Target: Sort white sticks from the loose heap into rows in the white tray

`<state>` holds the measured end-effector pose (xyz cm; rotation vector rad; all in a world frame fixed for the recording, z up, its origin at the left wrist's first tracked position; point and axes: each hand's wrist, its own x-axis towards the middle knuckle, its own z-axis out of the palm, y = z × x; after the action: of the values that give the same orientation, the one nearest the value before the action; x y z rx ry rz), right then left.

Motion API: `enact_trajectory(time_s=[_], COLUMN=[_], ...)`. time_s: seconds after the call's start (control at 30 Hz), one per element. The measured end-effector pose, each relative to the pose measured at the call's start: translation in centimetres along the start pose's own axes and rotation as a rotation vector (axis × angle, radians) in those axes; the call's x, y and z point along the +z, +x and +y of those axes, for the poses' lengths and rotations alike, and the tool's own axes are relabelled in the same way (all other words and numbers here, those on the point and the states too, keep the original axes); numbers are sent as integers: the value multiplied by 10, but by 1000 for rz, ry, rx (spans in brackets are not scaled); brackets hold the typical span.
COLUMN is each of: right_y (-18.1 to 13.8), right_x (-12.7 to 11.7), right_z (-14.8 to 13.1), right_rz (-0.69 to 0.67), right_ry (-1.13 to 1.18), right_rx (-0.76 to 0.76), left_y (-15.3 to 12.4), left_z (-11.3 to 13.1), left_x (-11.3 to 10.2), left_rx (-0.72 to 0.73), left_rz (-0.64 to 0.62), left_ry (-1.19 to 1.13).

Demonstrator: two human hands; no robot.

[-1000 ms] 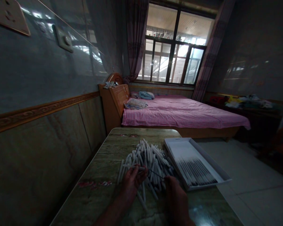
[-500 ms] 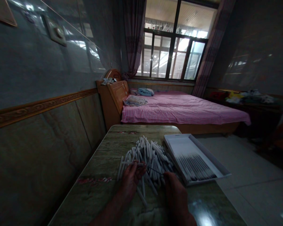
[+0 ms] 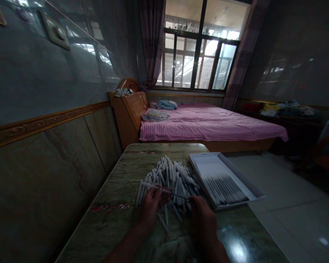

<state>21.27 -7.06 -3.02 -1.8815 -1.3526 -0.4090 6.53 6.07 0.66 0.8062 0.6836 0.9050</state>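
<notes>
A heap of white pen tubes (image 3: 168, 177) lies on the marbled table (image 3: 120, 219) in front of me. My left hand (image 3: 151, 208) pinches one white tube (image 3: 153, 186), held level above the heap. My right hand (image 3: 203, 219) is closed on a thin dark refill (image 3: 181, 197) whose tip points left at the tube's end. To the right of the heap sits a white box (image 3: 224, 179) with a row of dark refills laid in its near half.
The table stands against a tiled wall (image 3: 44, 138) on the left. Beyond it is a bed with a pink checked cover (image 3: 208, 126) under a window (image 3: 200, 54). Tiled floor (image 3: 290, 204) lies to the right, with cluttered furniture (image 3: 285, 109) along the far wall.
The view has tilted down a little and the table looks closer. My hands stay together over the heap, the refill still meeting the tube's end.
</notes>
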Motion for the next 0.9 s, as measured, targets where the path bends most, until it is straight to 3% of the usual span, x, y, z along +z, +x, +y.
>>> enact_trajectory(time_s=[0.27, 0.43, 0.5, 0.57, 0.7, 0.9], right_y=[3, 11, 18, 23, 17, -13], right_x=[-3, -17, -27, -40, -63, -62], right_z=[-13, -17, -15, -13, -10, -11], right_rz=[10, 41, -35, -208, -532, -623], right_ry=[244, 431, 446, 460, 404, 240], right_rx=[-98, 175, 285, 326, 264, 168], left_y=[-16, -10, -7, -5, -6, -9], left_z=[-12, -3, 2, 5, 5, 0], left_x=[8, 5, 4, 3, 3, 5], left_rx=[-121, -157, -184, -216, -249, -264], left_rz=[-179, -112, -79, -49, -40, -64], left_ry=[-60, -267, -325, -361, -387, -316])
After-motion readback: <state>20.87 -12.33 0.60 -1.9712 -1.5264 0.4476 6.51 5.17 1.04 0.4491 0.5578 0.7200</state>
